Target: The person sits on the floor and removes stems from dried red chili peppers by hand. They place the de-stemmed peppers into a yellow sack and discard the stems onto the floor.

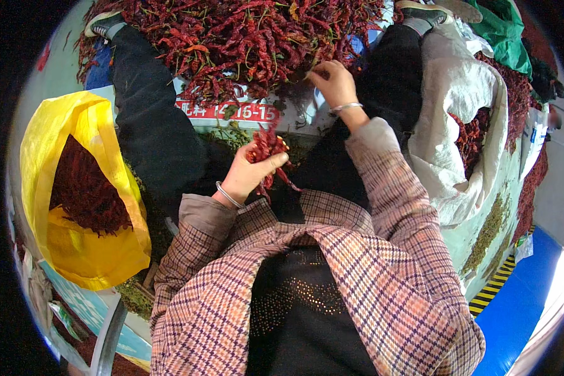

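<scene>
My left hand [244,176] grips a bunch of dried red chili peppers [269,145] above my lap, its thumb pressed across them. Pale ends show on some of these peppers. My right hand [334,83] is at the near right edge of a large heap of red chili peppers [249,42], many with greenish stems. Thumb and forefinger there come close together; whether the thin bit at their tips is a held stem is too blurred to tell. Both wrists wear silver bangles.
On the left a yellow woven sack [98,254] gapes around dark red chilies [87,188]. A white sack [446,174] on the right also holds chilies. Loose stems [230,134] litter the floor between my legs. A printed sheet [249,112] lies under the heap's near edge.
</scene>
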{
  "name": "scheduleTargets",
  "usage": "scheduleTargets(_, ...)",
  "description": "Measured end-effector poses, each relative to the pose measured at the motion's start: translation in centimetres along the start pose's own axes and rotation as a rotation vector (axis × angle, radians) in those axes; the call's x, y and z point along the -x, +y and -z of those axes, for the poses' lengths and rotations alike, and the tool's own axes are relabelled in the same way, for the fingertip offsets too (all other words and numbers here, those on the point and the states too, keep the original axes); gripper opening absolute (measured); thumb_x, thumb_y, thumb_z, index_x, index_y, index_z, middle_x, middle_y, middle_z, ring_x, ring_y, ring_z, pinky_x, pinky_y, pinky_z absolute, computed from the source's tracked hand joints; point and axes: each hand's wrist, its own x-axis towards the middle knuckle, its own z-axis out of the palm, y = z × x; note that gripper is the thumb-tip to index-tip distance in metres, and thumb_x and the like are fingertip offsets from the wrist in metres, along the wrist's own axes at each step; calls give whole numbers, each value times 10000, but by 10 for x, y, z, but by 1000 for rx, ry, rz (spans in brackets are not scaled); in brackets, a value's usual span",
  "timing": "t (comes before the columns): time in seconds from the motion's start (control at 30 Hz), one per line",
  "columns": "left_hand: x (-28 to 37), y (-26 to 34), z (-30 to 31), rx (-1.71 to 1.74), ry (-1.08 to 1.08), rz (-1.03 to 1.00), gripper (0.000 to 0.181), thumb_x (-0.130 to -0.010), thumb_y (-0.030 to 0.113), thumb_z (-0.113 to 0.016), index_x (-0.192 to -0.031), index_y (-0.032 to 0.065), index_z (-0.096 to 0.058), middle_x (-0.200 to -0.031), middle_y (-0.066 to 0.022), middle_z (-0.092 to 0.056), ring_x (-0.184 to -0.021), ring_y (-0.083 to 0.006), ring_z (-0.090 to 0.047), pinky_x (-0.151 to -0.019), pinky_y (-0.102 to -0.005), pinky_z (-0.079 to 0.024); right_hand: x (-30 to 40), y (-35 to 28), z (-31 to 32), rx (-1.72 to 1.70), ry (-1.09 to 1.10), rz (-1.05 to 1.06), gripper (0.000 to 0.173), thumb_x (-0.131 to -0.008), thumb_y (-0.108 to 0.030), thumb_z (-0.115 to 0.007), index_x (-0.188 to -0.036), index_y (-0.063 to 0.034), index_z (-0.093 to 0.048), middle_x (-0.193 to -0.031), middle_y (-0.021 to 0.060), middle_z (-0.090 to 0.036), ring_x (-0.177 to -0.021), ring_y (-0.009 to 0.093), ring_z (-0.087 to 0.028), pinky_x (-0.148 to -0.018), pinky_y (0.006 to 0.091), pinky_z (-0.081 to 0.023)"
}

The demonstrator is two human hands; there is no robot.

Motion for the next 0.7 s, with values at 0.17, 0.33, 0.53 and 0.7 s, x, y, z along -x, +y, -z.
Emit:
scheduleTargets(0.17, -22, -2, -9, 259, 150, -79, 177, -795, 102, -656, -960, 47, -621, -850, 19, -611, -737, -60, -543, -663, -207, -429, 28, -5, 27, -715, -197, -252, 156, -783, -126, -654, -822, 25, -639, -741, 38, -633, -643, 88, -559, -591, 237, -461)
scheduleTargets(0.33, -28, -3, -22, 124, -12, -45, 231, -792, 119, -670, -1000, 37, -615, -895, 27, -608, -794, -48, -536, -719, -204, -429, 88, -49, 18, -1040, -362, -338, 92, -783, -84, -657, -815, -7, -620, -777, 16, -623, -682, 74, -549, -627, 215, -456)
scheduleTargets(0.53, -31, -13, -13, 272, -35, 162, 223, -790, 103, -646, -1000, 31, -621, -892, 32, -612, -794, -47, -535, -722, -207, -433, 98, -56, 7, -538, -50, 8, 114, -712, -10, -650, -757, -20, -545, -691, 71, -525, -612, 168, -522, -575, 274, -431)
scheduleTargets(0.7, -12, -9, -24, -183, -542, 114, 328, -813, 157, -619, -1099, 3, -574, -960, 4, -619, -837, -64, -541, -767, -243, -436, 73, -27, 18, -105, 38, 235, 93, -728, -89, -618, -777, -53, -547, -763, 110, -541, -713, 316, -557, -594, 393, -454)
